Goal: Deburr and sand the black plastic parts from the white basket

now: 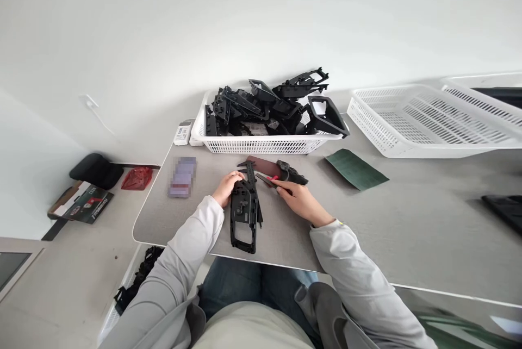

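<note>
My left hand [228, 188] grips the upper end of a black plastic frame part [243, 216], which lies lengthwise toward me near the table's front edge. In its lower half is a window-like opening. A dark caliper [249, 168] shows at the part's upper end, partly covered by it. My right hand [299, 199] is closed around a thin, flat, dark tool with a pointed end [267, 180], with something pink-red showing near the fingers. The tool's tip is just right of the black part; whether they touch I cannot tell. Behind it lie a brown flat piece [263, 166] and a black object [291, 172].
A white basket [261, 146] heaped with black plastic parts stands at the wall. White baskets [402, 150] are at the right. A dark green sheet [355, 169], a small white box [182, 134] and a blurred purple item [181, 177] lie on the table [411, 218].
</note>
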The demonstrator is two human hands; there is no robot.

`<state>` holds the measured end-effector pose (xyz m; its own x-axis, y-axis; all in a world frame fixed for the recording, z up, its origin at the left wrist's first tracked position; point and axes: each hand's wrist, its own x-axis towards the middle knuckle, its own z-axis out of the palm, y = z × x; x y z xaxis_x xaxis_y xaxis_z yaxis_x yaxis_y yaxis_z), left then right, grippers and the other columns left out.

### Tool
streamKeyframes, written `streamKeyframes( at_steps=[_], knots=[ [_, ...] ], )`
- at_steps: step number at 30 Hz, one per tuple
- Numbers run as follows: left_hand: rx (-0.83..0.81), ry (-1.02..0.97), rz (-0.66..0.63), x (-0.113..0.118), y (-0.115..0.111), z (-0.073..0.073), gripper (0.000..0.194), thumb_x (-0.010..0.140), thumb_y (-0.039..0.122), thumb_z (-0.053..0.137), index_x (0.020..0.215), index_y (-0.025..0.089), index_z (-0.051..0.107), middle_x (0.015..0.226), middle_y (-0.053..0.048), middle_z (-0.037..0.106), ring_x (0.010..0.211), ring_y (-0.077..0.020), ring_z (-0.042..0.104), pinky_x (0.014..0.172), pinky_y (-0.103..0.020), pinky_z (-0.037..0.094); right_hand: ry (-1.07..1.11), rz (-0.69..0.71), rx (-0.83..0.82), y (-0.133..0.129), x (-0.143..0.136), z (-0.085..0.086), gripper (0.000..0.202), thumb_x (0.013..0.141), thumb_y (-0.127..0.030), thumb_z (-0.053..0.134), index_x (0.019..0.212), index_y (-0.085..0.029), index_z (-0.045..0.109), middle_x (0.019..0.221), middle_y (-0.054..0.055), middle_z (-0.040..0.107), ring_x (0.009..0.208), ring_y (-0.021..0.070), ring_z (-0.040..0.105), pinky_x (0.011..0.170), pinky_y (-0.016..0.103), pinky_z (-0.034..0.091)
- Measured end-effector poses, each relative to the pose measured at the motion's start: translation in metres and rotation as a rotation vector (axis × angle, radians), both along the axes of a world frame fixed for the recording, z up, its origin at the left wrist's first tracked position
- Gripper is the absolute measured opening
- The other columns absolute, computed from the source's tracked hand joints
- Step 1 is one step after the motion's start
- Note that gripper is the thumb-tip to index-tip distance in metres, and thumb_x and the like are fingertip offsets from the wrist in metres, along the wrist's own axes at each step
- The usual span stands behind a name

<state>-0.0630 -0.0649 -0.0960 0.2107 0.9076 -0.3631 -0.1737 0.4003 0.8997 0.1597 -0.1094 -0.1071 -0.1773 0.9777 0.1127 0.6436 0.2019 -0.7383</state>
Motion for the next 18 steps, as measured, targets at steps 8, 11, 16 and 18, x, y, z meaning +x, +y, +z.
streamKeyframes(
  at_steps=[8,11,16,18],
  knots=[
    [-0.031,-0.007,-0.052,-0.0017,-0.0001,0.002,0.021,0.057,0.023,0.066,0.072,0.02,0.051,0.055,0.006,0.053,0.05,-0.0104,0.05,0.049,-0.022,0.037,0.004,0.042,0.061,-0.0016,-0.0004,-0.0016,0.04,0.09,-0.024,0.046,0.125,-0.022,0.065,0.117,0.006,0.071,0.108,0.0248,0.067,0.096,0.041,0.051],
    [-0.01,0.053,0.001,0.0,0.0004,0.0008,0.009,0.062,0.022,0.058,0.069,0.019,0.052,0.054,0.006,0.05,0.05,-0.0097,0.047,0.05,-0.022,0.036,-0.029,0.045,0.041,-0.0026,-0.0003,-0.0013,0.04,0.09,-0.024,0.046,0.125,-0.02,0.065,0.117,0.008,0.071,0.105,0.0253,0.068,0.095,0.041,0.052],
    [0.049,0.062,-0.014,0.0017,-0.0001,-0.0028,0.011,0.07,0.029,0.053,0.073,0.019,0.057,0.062,0.005,0.055,0.057,-0.0102,0.049,0.058,-0.023,0.039,-0.042,0.04,0.079,-0.0038,0.0012,-0.0017,0.038,0.09,-0.023,0.046,0.123,-0.022,0.066,0.115,0.007,0.072,0.104,0.0248,0.068,0.092,0.04,0.053],
    [0.08,0.098,-0.022,0.0013,0.0002,-0.0042,0.015,0.073,0.031,0.052,0.071,0.018,0.058,0.065,0.004,0.055,0.06,-0.0111,0.05,0.062,-0.023,0.04,-0.048,0.035,0.089,-0.0043,0.0014,-0.0008,0.038,0.091,-0.024,0.047,0.123,-0.023,0.066,0.113,0.007,0.072,0.102,0.0246,0.069,0.09,0.04,0.054]
  ],
)
